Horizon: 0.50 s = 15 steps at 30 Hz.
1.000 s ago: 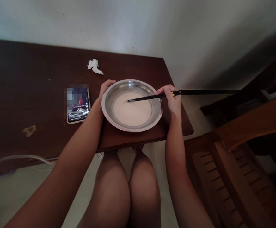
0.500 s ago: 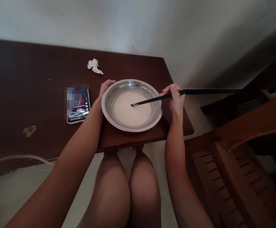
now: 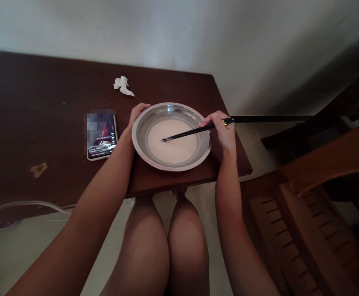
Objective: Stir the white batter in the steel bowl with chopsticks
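Well, with the metal bowl (image 3: 140, 139) resting near the front edge of the dark table (image 3: 56, 82), your stirring looks best served by a firm brace and an easy wrist. Your left hand (image 3: 137, 114) lies against the bowl's outer left side, fingers slightly bent along the rim; press there just enough to stop the bowl turning or sliding toward you. Your right hand (image 3: 224, 128) is closed around the upper end of the black chopsticks (image 3: 191, 132), thumb and fingers pinched together with no gap, and the tips meet the pale liquid (image 3: 173, 150) left of its middle. The sticks slant rather flat across the right rim, so lifting your wrist a little should let the tips reach the bottom, where anything thick would likely settle. Sweep slow, wide loops, brush along the wall, and ease off before the liquid climbs the sides. As for what's unclear, the liquid hides the bowl's floor, so lumps can't be ruled out. You can't tell from this view whether your left fingers curl under the bowl, since its rim covers part of them, nor quite whether the sticks are two pressed together. Part of the phone (image 3: 103, 142) screen is blurred out.
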Available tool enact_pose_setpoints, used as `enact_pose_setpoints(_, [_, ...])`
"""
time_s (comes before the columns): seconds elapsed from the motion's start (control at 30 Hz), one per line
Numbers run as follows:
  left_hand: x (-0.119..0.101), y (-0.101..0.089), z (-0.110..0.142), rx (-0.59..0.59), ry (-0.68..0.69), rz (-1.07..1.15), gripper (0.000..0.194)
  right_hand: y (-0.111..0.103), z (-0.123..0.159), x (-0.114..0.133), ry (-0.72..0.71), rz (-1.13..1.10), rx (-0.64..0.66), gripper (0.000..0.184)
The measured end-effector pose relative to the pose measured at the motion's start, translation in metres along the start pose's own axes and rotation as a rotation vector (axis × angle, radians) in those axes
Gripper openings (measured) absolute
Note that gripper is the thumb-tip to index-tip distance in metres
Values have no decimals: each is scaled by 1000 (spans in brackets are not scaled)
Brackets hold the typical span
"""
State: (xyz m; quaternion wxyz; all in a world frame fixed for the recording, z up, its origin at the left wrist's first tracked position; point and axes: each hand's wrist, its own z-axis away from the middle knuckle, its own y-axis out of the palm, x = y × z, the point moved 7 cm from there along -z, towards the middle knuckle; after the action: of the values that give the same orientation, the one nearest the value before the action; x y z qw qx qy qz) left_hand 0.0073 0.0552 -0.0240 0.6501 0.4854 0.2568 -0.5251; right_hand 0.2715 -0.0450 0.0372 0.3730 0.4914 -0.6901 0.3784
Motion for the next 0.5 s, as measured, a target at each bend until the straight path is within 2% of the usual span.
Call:
enact_pose_setpoints(0.07, [0,0,0,-8,-3,2,31,-1,-1,2,-33,-5,-24,51])
enact_pose_setpoints(0.2, [0,0,0,0,-12,-5,33,-12,-1,-1,-49,-27,-149,53])
enact_pose_setpoints(0.37, [1,0,-1,5,-12,-21,28,1,-1,-1,-8,-7,12,52])
enact_pose_setpoints(0.43, [2,-1,-2,5,-10,-14,26,0,-1,2,-35,6,-10,52])
enact_pose_setpoints(0.5, [3,-3,-4,12,-9,-16,25,-7,-2,3,-51,3,-96,52])
